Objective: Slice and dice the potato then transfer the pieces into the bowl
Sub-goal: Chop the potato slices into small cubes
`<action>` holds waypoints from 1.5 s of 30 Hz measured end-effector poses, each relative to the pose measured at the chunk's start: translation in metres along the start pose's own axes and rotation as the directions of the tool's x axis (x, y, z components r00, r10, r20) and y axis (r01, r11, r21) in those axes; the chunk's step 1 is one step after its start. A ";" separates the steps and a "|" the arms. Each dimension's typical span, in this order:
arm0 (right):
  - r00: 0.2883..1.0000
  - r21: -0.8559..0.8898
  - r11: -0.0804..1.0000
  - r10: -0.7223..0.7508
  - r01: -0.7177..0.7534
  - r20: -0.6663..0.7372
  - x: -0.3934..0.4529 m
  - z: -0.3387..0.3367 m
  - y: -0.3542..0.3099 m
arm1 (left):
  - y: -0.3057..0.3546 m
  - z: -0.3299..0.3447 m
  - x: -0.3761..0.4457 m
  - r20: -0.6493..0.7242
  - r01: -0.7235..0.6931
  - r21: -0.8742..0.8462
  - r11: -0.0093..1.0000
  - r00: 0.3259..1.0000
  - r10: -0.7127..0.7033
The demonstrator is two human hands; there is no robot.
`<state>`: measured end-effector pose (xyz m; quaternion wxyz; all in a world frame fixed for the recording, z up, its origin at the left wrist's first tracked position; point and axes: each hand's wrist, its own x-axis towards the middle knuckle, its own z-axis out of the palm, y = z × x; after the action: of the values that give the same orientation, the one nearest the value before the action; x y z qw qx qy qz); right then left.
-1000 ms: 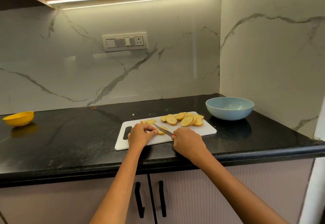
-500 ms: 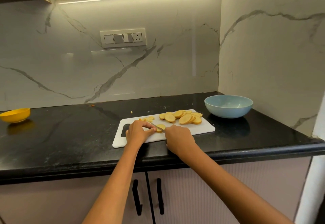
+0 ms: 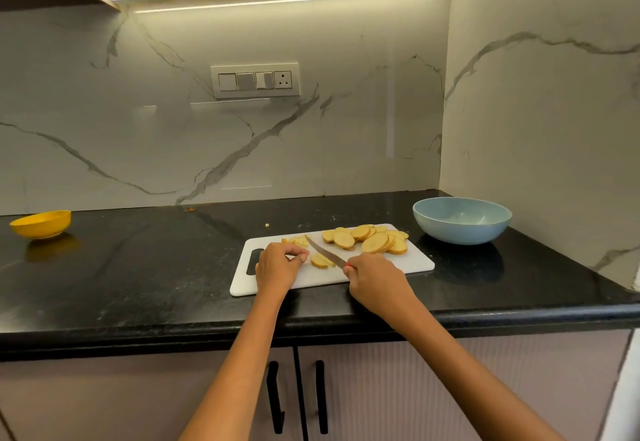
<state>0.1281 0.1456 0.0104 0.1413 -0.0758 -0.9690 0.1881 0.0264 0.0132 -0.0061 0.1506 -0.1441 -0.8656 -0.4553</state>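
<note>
Marble walls meet in a corner behind a black counter, lit by two light strips under the shelf above. One white board lies near the counter's front edge, its handle slot to the left. On the far right part of the board sits a pile of round potato slices, overlapping one another; about a dozen show, though the exact count cannot be told. A small heap of diced bits lies at the board's far edge, left of the slices, too small to count. Two or three cut slices lie stacked near the board's middle, between the hands.

One knife points away and to the left, its blade over those cut slices. The right hand is clenched round the knife's handle, a bit of red showing at its fingers. The left hand rests on the board with fingers curled, fingertips just beside the cut slices; whether it pinches a piece cannot be told.

One blue bowl stands on the counter just right of the board. One yellow bowl sits far left. One stray bit lies on the counter behind the board. One switch plate is on the wall. Two black handles hang on the cabinet doors below.
</note>
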 end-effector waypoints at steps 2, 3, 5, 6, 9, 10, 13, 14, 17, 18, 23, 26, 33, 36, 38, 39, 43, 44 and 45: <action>1.000 -0.013 1.000 -0.016 0.016 0.019 -0.002 0.001 -0.005 | 0.001 -0.001 0.000 -0.010 0.004 -0.001 1.000 1.000 -0.004; 1.000 -0.029 0.999 -0.020 0.021 0.021 -0.003 0.002 -0.007 | 0.001 -0.001 -0.001 -0.005 0.003 0.008 1.000 1.000 -0.003; 1.000 -0.064 0.998 -0.022 0.022 0.013 -0.004 0.002 -0.009 | 0.001 -0.001 -0.001 0.010 -0.006 0.024 1.000 1.000 0.006; 1.000 -0.074 0.997 -0.020 0.021 0.009 -0.004 0.002 -0.010 | 0.001 -0.001 -0.001 0.018 -0.015 0.034 0.999 1.000 0.014; 1.000 -0.090 0.996 -0.019 0.019 0.006 -0.006 0.002 -0.011 | 0.001 -0.001 -0.002 0.032 -0.038 0.072 0.997 0.999 0.036; 1.000 -0.098 0.995 -0.023 0.023 0.007 -0.006 0.001 -0.011 | 0.001 -0.001 -0.002 0.036 -0.041 0.081 0.996 0.999 0.038; 0.999 -0.120 0.992 -0.031 0.032 0.011 -0.007 -0.001 -0.012 | 0.003 -0.001 -0.003 0.050 -0.046 0.093 0.995 0.998 0.042; 0.999 -0.130 0.991 -0.031 0.033 0.015 -0.008 -0.002 -0.013 | 0.004 -0.001 -0.004 0.052 -0.044 0.096 0.994 0.998 0.040; 0.999 -0.188 0.981 -0.045 0.048 0.021 -0.007 -0.002 -0.017 | 0.005 -0.002 -0.004 0.053 -0.033 0.124 0.992 0.998 0.026; 0.999 -0.199 0.979 -0.049 0.052 0.020 -0.006 -0.002 -0.019 | 0.005 -0.002 -0.004 0.058 -0.029 0.133 0.991 0.998 0.021; 0.994 -0.227 0.968 -0.096 0.107 0.057 -0.001 -0.003 -0.026 | 0.006 -0.003 -0.004 0.066 -0.034 0.178 0.983 0.998 0.022; 0.991 -0.249 0.961 -0.108 0.124 0.077 -0.002 -0.004 -0.024 | 0.005 -0.003 -0.004 0.056 -0.035 0.210 0.977 0.998 0.024; 0.991 -0.306 0.943 -0.119 0.131 0.059 -0.007 -0.004 -0.014 | 0.005 -0.001 -0.004 0.052 -0.040 0.213 0.976 0.998 0.030; 0.993 -0.260 0.958 -0.115 0.120 0.034 0.002 0.000 -0.015 | 0.004 -0.001 -0.004 0.058 -0.048 0.205 0.978 0.998 0.037; 0.997 -0.182 0.980 -0.080 0.078 0.000 0.006 0.003 -0.010 | 0.003 -0.001 -0.004 0.063 -0.054 0.206 0.977 0.997 0.041; 0.998 -0.133 0.990 -0.054 0.050 -0.022 0.007 0.004 -0.006 | 0.002 -0.001 -0.003 0.065 -0.053 0.202 0.978 0.997 0.040; 0.992 -0.010 1.000 0.014 -0.015 -0.122 0.014 0.005 0.010 | 0.002 0.000 0.001 0.054 -0.057 0.157 0.986 0.997 0.049; 0.990 0.003 1.000 0.019 -0.018 -0.143 0.018 0.005 0.013 | 0.002 0.001 0.002 0.050 -0.060 0.151 0.987 0.997 0.053; 0.986 0.012 1.000 0.021 -0.019 -0.164 0.023 0.005 0.015 | 0.001 0.002 0.004 0.057 -0.069 0.149 0.986 0.996 0.061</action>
<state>0.1065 0.1617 0.0057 0.2191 -0.1002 -0.9523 0.1874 0.0230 0.0157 -0.0049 0.1531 -0.1727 -0.8959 -0.3795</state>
